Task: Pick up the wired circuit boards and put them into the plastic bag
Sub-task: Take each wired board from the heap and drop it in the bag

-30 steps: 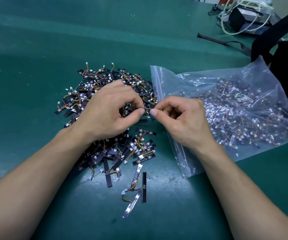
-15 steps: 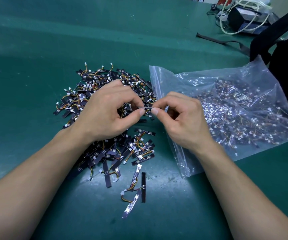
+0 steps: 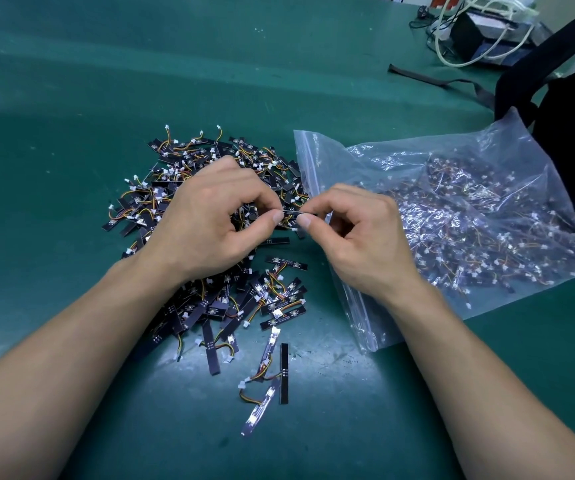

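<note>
Two grips share one board (image 3: 291, 212): left grip (image 3: 206, 220) and right grip (image 3: 358, 244) each pinch an end. It hovers above the pile (image 3: 272, 296), which lies on the worktop (image 3: 140, 64) at nine o'clock from the bag (image 3: 452, 220), seemingly part-full.

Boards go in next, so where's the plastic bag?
Head view, right side: the plastic bag lies on the green table, its zip edge beside the board pile.

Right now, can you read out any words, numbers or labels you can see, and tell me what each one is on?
Nothing here is legible.
Small black wired circuit boards: tiny pale marks, too small to read.
Clear plastic zip bag: no print visible.
Dark box under white cables, far right corner: blurred, nothing readable.
</note>
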Available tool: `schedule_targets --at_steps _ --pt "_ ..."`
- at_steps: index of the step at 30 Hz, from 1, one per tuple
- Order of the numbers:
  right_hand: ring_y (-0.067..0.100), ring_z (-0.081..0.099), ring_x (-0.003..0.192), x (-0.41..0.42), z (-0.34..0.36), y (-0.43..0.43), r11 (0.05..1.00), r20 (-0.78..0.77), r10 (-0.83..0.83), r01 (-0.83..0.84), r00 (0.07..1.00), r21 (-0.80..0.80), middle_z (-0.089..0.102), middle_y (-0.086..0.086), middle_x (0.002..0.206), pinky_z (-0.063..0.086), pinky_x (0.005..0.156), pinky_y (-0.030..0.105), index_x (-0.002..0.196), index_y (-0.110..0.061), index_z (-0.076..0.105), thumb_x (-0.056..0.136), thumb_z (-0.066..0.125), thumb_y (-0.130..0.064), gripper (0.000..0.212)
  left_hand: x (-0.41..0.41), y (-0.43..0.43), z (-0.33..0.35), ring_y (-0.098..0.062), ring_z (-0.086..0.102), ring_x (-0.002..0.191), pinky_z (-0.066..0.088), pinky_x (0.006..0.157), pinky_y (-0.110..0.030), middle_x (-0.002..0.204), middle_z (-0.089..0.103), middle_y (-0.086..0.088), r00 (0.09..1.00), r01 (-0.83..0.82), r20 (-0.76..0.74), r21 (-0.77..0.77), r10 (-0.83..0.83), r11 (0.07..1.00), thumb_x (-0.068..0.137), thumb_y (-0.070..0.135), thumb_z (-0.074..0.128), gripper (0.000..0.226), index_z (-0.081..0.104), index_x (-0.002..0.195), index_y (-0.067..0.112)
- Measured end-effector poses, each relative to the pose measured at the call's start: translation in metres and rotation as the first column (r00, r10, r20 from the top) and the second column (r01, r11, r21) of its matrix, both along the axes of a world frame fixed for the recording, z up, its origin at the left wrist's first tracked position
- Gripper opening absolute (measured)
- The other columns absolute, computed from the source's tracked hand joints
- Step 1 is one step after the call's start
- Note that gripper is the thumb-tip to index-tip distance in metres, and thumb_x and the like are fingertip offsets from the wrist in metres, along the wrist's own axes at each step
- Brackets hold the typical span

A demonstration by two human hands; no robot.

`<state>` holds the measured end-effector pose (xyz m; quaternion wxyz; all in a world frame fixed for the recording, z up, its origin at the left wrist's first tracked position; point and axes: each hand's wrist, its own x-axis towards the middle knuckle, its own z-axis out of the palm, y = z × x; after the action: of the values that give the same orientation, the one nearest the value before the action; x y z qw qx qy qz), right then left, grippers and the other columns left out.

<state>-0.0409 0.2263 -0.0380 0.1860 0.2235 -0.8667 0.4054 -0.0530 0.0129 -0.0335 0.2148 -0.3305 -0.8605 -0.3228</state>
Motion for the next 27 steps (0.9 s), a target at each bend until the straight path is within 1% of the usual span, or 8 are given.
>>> schedule_targets --at_steps 5,8,11,14,16,20,23,27 --pt "0.012 0.052 0.057 0.0001 0.0000 -0.0005 1.000 -0.004 -0.008 0.008 1.000 -0.016 0.063 -0.009 0.073 0.041 0.059 0.019 0.082 -0.012 0.075 0.086 0.075 -0.014 0.005 0.0005 -0.0001 0.0005 -0.017 0.047 0.076 0.038 0.073 -0.027 0.080 0.068 0.004 1.000 -0.013 0.002 0.006 0.013 1.000 0.090 0.020 0.073 0.010 0.074 0.087 0.011" --pt "0.013 0.052 0.054 0.0008 0.0001 -0.0010 1.000 0.011 0.001 0.000 1.000 -0.029 0.062 -0.013 0.075 0.041 0.058 0.018 0.086 -0.014 0.076 0.086 0.076 -0.016 0.002 0.0003 -0.0006 0.0002 -0.019 0.049 0.076 0.039 0.072 -0.029 0.078 0.067 0.003 1.000 -0.022 -0.013 0.013 0.022 1.000 0.091 0.017 0.073 0.010 0.073 0.084 0.010" --pt "0.014 0.050 0.051 0.0007 -0.0003 -0.0019 0.999 0.012 -0.014 0.015 1.000 -0.046 0.061 -0.015 0.076 0.039 0.055 0.018 0.091 -0.016 0.077 0.084 0.077 -0.018 0.007 -0.0006 -0.0002 0.0003 -0.023 0.052 0.074 0.042 0.072 -0.034 0.078 0.068 0.000 0.999 -0.016 -0.036 0.015 0.016 1.000 0.091 0.015 0.073 0.010 0.072 0.083 0.008" --pt "0.013 0.050 0.053 -0.0001 -0.0003 -0.0018 0.999 0.002 -0.009 0.009 1.000 -0.032 0.062 -0.012 0.074 0.038 0.058 0.017 0.087 -0.015 0.076 0.086 0.077 -0.017 0.003 -0.0008 0.0001 0.0001 -0.024 0.053 0.074 0.044 0.072 -0.039 0.079 0.068 0.000 0.999 -0.010 -0.035 0.013 0.010 1.000 0.090 0.015 0.072 0.010 0.072 0.083 0.009" --pt "0.012 0.051 0.055 -0.0004 -0.0008 -0.0017 1.000 -0.009 -0.007 0.006 1.000 -0.017 0.062 -0.011 0.074 0.038 0.060 0.017 0.084 -0.013 0.076 0.087 0.076 -0.015 0.004 -0.0009 -0.0007 0.0000 -0.024 0.054 0.076 0.045 0.073 -0.041 0.081 0.069 0.001 1.000 -0.007 -0.024 0.013 0.007 1.000 0.090 0.017 0.072 0.009 0.072 0.085 0.010" --pt "0.008 0.050 0.058 -0.0009 -0.0002 -0.0005 1.000 -0.037 -0.014 0.014 0.999 -0.004 0.061 -0.010 0.073 0.037 0.062 0.014 0.082 -0.011 0.074 0.086 0.076 -0.010 0.005 -0.0005 -0.0011 -0.0001 -0.024 0.055 0.081 0.046 0.076 -0.039 0.086 0.070 0.001 1.000 -0.003 -0.002 0.014 0.003 1.000 0.088 0.022 0.073 0.012 0.074 0.092 0.011" --pt "0.005 0.050 0.058 -0.0011 0.0000 -0.0002 1.000 -0.035 -0.002 0.002 0.999 0.002 0.059 -0.014 0.073 0.037 0.062 0.013 0.082 -0.011 0.075 0.086 0.076 -0.009 0.004 -0.0007 -0.0016 0.0001 -0.024 0.054 0.079 0.046 0.075 -0.038 0.085 0.070 0.002 1.000 0.006 -0.007 0.006 -0.006 1.000 0.089 0.020 0.073 0.009 0.074 0.090 0.011" --pt "0.013 0.051 0.054 0.0005 -0.0008 -0.0018 1.000 0.006 0.001 -0.001 1.000 0.000 0.060 -0.017 0.075 0.039 0.059 0.017 0.087 -0.015 0.076 0.086 0.077 -0.016 0.001 -0.0011 -0.0013 -0.0002 -0.022 0.052 0.076 0.045 0.071 -0.038 0.080 0.069 0.002 1.000 -0.010 -0.020 0.001 0.010 1.000 0.091 0.017 0.072 0.009 0.074 0.084 0.011"
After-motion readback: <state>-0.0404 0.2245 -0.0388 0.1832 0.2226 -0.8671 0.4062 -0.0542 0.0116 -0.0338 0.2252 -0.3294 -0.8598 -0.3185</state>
